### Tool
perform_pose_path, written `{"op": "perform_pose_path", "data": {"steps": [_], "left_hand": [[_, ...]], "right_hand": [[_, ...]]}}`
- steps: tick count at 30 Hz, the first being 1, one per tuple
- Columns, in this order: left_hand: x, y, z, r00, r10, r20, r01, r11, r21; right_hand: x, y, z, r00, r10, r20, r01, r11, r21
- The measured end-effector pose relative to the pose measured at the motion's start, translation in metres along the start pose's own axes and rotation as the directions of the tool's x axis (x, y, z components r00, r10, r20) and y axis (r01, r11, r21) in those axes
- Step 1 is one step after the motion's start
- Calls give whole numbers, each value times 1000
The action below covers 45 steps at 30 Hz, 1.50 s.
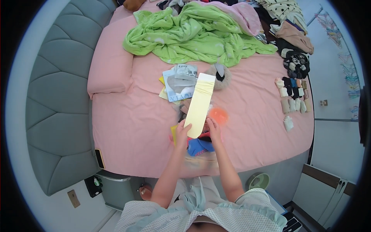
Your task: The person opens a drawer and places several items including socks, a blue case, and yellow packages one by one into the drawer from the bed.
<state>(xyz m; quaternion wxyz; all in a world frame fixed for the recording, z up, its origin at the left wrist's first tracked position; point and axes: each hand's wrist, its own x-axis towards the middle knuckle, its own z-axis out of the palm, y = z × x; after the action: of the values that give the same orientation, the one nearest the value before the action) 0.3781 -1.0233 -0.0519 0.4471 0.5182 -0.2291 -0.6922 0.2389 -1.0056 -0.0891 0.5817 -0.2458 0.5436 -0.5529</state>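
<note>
Pinching the near end of the pale yellow sock, your left hand and right hand each close thumb and fingers on one lower corner, and it lies stretched flat away from you over the pink bedsheet, its white cuff toward the green blanket. Expect it to be light, soft and floppy, with no stiffness; it will likely sag or fold wherever unsupported. Judge the corners or cuff the best grip points. Beneath your hands sit a blue sock and an orange one.
</note>
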Motion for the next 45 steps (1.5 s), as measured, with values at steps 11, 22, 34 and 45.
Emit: {"op": "perform_pose_path", "data": {"steps": [11, 22, 34, 45], "left_hand": [[-148, 60, -26, 949, -194, 247, 145, 968, 203], [-206, 84, -62, 860, -198, 471, 0, 922, 388], [-257, 74, -54, 656, -156, 738, -233, 888, 395], [-392, -5, 23, 295, -414, 861, -134, 875, 466]], "right_hand": [[-120, -87, -4, 991, 18, -132, -11, 998, 54], [-230, -99, 31, 882, -246, -402, 323, 936, 138], [-381, -71, 60, 804, -271, -530, 383, 917, 112], [-526, -45, 14, 465, -329, -822, 568, 823, -9]]}}
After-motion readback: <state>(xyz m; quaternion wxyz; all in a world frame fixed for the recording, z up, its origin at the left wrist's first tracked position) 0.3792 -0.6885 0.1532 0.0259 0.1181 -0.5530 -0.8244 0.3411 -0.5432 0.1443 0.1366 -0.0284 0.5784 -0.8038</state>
